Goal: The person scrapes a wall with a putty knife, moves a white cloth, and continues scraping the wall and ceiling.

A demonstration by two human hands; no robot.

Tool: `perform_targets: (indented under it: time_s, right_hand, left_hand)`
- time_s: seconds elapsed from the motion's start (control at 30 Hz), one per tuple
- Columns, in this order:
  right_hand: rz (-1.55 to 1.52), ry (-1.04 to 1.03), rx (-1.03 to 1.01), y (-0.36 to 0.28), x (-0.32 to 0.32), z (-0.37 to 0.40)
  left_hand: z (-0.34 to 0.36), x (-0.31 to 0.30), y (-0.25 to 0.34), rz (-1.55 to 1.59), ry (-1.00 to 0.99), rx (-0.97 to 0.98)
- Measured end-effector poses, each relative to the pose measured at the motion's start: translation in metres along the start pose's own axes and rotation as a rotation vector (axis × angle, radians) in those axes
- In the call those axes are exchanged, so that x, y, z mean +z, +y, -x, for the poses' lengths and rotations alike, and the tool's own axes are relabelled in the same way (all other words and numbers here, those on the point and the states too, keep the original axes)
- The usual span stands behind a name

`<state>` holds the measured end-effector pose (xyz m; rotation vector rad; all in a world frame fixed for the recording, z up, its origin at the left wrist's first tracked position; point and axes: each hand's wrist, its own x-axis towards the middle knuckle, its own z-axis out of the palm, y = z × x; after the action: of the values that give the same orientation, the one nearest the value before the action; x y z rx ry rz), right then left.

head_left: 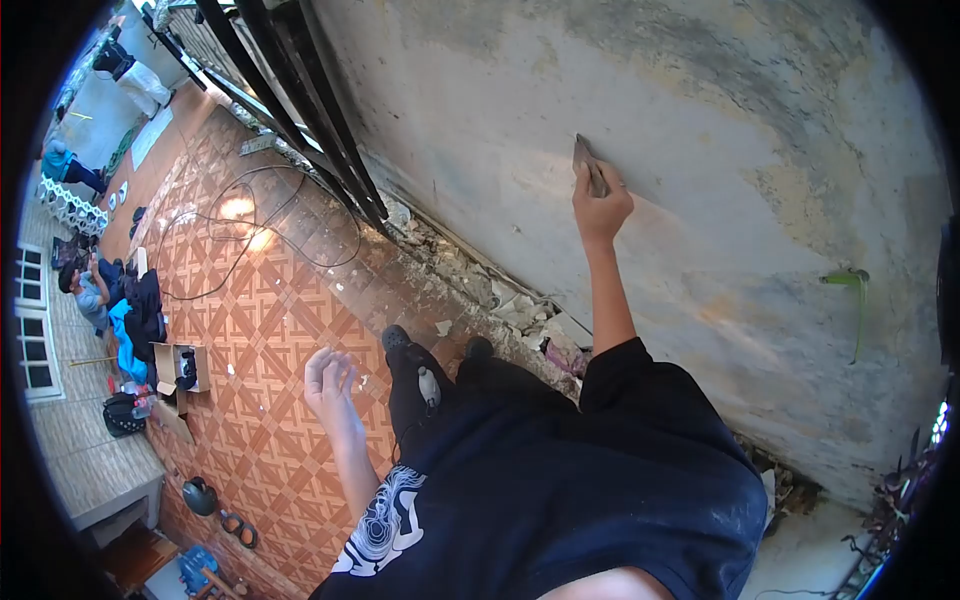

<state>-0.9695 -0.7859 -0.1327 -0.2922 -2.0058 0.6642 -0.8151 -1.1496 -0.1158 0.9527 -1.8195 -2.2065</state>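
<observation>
My right hand (603,208) is raised against the grey plastered wall (500,130), its fingers closed round a small pointed scraper (583,152) whose tip meets the wall. Lower and to the left, my left hand (330,380) hangs in the air over the tiled floor, fingers bent and somewhat apart, with nothing visible in it. Rough, peeling patches mark the wall's upper right.
Rubble (515,305) lies along the wall's foot. Dark metal bars (300,90) lean at the upper left beside a looped cable (215,290). A person (90,295) sits left near an open box (182,368); two others are farther back. A green strip (860,300) hangs on the wall.
</observation>
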Motion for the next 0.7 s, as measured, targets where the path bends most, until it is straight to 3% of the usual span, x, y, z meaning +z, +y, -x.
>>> perform_targets:
  time_s: [0.2,0.43,0.5,0.7]
  right_hand:
    - [-0.051,0.014,0.094,-0.001,-0.015,0.003]
    - [-0.017,0.018,0.049,-0.009,0.001,0.003]
    - [-0.048,0.103,0.02,-0.009,-0.003,0.001]
    - [-0.066,0.048,0.051,0.001,0.011,0.003]
  left_hand:
    - [-0.001,-0.011,-0.006,0.014,0.034,0.006]
    - [-0.003,-0.002,-0.003,0.008,0.01,0.019]
    - [-0.004,0.0,-0.003,0.014,0.001,-0.005]
    - [-0.005,0.0,-0.011,0.001,0.012,-0.041]
